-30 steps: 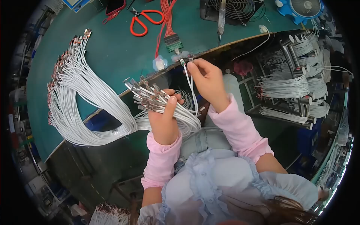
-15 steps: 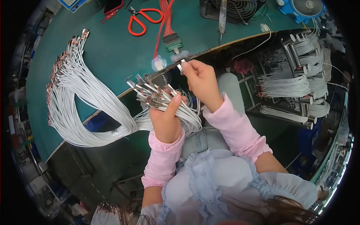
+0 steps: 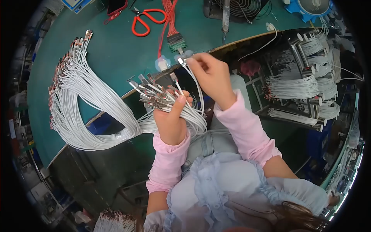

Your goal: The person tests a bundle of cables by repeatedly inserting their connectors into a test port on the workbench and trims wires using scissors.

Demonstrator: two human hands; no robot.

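My left hand (image 3: 172, 125) is closed around a bundle of white cables (image 3: 191, 120), thumb on top, with bare metal connector ends fanning out above it. One cable end (image 3: 174, 77) stands up from the rest. My right hand (image 3: 210, 75) pinches a single white cable just behind its metal connector (image 3: 182, 62), at the table's edge. That cable curves down toward the bundle. Close by, a small green circuit board (image 3: 177, 43) with red wires (image 3: 170, 23) lies on the table, its metal plug facing my right hand. A white connector (image 3: 163, 63) sits in a clear blob beside it.
A large looped cable bundle (image 3: 89, 104) rests on the green table (image 3: 116, 58) at left. Red-handled scissors (image 3: 148, 21), a soldering iron (image 3: 225, 19) and a fan (image 3: 241, 9) are farther back. At right, a metal rack (image 3: 303, 58) carries more white cables.
My right hand has shifted slightly right and down, and its fingers have moved back from the connector, which now shows more fully. Another cable end stands up above my left hand.
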